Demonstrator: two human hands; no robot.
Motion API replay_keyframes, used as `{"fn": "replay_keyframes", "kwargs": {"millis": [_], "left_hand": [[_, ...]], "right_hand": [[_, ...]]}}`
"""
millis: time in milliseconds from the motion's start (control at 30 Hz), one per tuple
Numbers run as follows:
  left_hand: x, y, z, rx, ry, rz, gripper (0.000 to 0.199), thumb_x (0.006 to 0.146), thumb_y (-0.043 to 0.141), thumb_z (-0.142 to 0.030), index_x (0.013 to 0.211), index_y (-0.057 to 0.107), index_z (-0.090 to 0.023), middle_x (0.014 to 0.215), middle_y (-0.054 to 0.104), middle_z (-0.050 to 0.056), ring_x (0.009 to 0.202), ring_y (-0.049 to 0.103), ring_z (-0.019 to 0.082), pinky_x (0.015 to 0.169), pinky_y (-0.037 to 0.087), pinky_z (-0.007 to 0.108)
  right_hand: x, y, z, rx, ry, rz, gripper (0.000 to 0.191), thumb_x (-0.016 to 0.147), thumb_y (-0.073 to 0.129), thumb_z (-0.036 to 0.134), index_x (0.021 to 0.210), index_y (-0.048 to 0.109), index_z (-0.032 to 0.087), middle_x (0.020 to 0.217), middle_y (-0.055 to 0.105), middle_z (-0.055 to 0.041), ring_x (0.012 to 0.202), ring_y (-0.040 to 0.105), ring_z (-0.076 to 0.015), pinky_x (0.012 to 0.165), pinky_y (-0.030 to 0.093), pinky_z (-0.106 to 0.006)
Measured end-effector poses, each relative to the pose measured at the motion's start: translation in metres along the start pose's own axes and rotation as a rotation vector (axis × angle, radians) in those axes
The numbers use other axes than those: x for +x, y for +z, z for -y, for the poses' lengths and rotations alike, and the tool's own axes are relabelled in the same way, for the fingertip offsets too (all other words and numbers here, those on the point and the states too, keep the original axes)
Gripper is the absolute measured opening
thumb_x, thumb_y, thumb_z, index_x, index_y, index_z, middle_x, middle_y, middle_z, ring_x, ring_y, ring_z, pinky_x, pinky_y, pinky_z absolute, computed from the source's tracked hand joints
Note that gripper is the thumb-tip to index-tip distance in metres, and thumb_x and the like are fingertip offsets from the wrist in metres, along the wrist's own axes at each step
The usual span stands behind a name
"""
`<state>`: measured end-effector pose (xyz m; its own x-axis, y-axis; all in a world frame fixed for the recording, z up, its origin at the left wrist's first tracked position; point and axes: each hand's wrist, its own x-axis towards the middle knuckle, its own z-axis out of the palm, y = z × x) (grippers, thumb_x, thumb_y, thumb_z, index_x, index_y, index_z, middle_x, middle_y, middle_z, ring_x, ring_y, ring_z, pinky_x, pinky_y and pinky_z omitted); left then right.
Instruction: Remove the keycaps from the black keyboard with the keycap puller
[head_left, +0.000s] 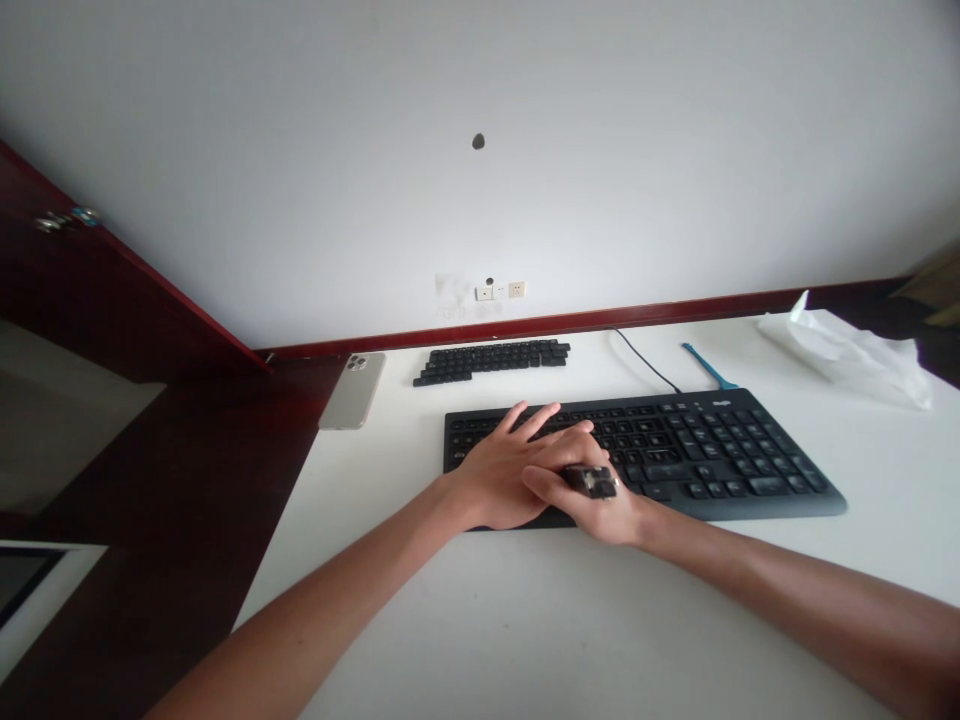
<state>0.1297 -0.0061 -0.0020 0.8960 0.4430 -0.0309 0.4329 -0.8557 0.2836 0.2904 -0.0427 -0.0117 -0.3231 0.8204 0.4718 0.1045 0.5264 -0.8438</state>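
A black keyboard (750, 450) lies on the white table. Its right part carries keys, while open dark sockets show in the area beside my hands. My left hand (499, 475) rests on the keyboard's left part with its fingers spread. Crossing close against it, my right hand (611, 515) is closed around a dark-handled tool (592, 481), whose blunt, worn end pokes out above the thumb. The tool's working end is hidden under the hands, so its kind cannot be made out. Behind the keyboard, black keycaps (495, 358) are laid out in rows.
A phone (354, 390) lies at the table's left edge. A blue thin-handled tool (709, 366) and the black cable (645, 360) are behind the keyboard. A crumpled white plastic bag (847, 355) sits at the back right. The wall with sockets (501, 291) stands behind the table.
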Motion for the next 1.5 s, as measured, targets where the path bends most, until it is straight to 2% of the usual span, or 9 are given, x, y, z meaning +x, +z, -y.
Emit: {"fn": "replay_keyframes", "kwargs": {"millis": [200,400,500,700,900,1067,1233,1367,1500], "left_hand": [[0.003,0.005,0.001,-0.029,-0.012,-0.028,0.053,0.112,0.032,-0.036,0.164,0.028,-0.046,0.172,0.027,-0.012,0.164,0.011,0.029,0.133,0.013,0.056],[0.003,0.004,0.0,-0.073,-0.02,-0.039,0.053,0.113,0.025,-0.044,0.165,0.025,-0.041,0.173,0.028,-0.01,0.163,0.012,0.028,0.133,0.011,0.055],[0.004,0.003,0.0,-0.088,-0.03,-0.051,0.056,0.113,0.025,-0.048,0.167,0.021,-0.037,0.173,0.028,-0.006,0.163,0.015,0.027,0.133,0.012,0.054],[0.003,0.001,-0.001,-0.082,-0.017,-0.057,0.051,0.114,0.023,-0.046,0.159,0.042,-0.036,0.169,0.038,-0.006,0.164,0.012,0.027,0.133,0.009,0.056],[0.004,0.006,0.0,-0.085,-0.004,-0.09,0.051,0.113,0.03,-0.045,0.162,0.038,-0.034,0.168,0.04,-0.003,0.163,0.015,0.029,0.133,0.01,0.057],[0.004,0.004,-0.002,-0.115,-0.02,-0.116,0.055,0.112,0.035,-0.043,0.165,0.029,-0.036,0.171,0.032,-0.002,0.162,0.019,0.031,0.133,0.014,0.058],[0.003,0.004,-0.002,-0.092,-0.014,-0.096,0.047,0.112,0.034,-0.04,0.159,0.042,-0.036,0.166,0.043,-0.003,0.162,0.019,0.031,0.133,0.01,0.06],[0.002,0.008,0.0,-0.047,-0.011,-0.114,0.045,0.113,0.033,-0.045,0.155,0.046,-0.042,0.167,0.041,-0.006,0.161,0.023,0.031,0.132,0.011,0.062],[0.002,0.008,0.001,-0.038,-0.022,-0.1,0.047,0.112,0.035,-0.047,0.158,0.041,-0.044,0.171,0.033,-0.009,0.162,0.017,0.031,0.132,0.009,0.061]], "right_hand": [[0.001,-0.001,-0.005,0.115,0.128,-0.081,0.024,0.094,0.065,0.031,0.073,0.066,0.019,0.063,0.067,-0.0022,0.06,0.062,-0.0171,0.057,0.052,-0.03],[0.005,-0.001,-0.003,0.22,0.205,-0.103,0.041,0.092,0.067,0.036,0.059,0.048,0.021,0.054,0.048,0.0025,0.052,0.047,-0.0126,0.05,0.043,-0.028],[0.007,-0.004,-0.005,0.322,0.252,-0.032,0.048,0.094,0.063,0.037,0.055,0.04,0.021,0.051,0.038,0.004,0.049,0.035,-0.0106,0.046,0.034,-0.027],[0.014,-0.005,-0.01,0.605,0.251,-0.073,0.05,0.095,0.06,0.03,0.053,0.034,0.022,0.048,0.031,0.0056,0.045,0.028,-0.0092,0.044,0.027,-0.028],[0.015,-0.006,-0.008,0.508,0.266,-0.05,0.049,0.094,0.061,0.031,0.053,0.036,0.022,0.049,0.033,0.0056,0.046,0.028,-0.0094,0.046,0.028,-0.029],[0.017,-0.01,0.008,0.191,0.193,-0.022,0.042,0.09,0.062,0.03,0.054,0.043,0.021,0.051,0.04,0.003,0.051,0.034,-0.0112,0.05,0.032,-0.029],[0.026,-0.019,0.025,0.123,0.112,-0.029,0.044,0.09,0.058,0.025,0.053,0.035,0.021,0.052,0.028,0.0047,0.051,0.024,-0.0096,0.049,0.025,-0.029],[0.034,-0.03,0.024,0.145,0.14,-0.134,0.048,0.093,0.056,0.024,0.054,0.029,0.022,0.053,0.023,0.0049,0.051,0.021,-0.0094,0.049,0.018,-0.031],[0.04,-0.043,0.0,0.115,0.157,-0.31,0.046,0.091,0.057,0.022,0.053,0.031,0.022,0.052,0.029,0.0041,0.051,0.026,-0.0101,0.049,0.02,-0.031]]}}
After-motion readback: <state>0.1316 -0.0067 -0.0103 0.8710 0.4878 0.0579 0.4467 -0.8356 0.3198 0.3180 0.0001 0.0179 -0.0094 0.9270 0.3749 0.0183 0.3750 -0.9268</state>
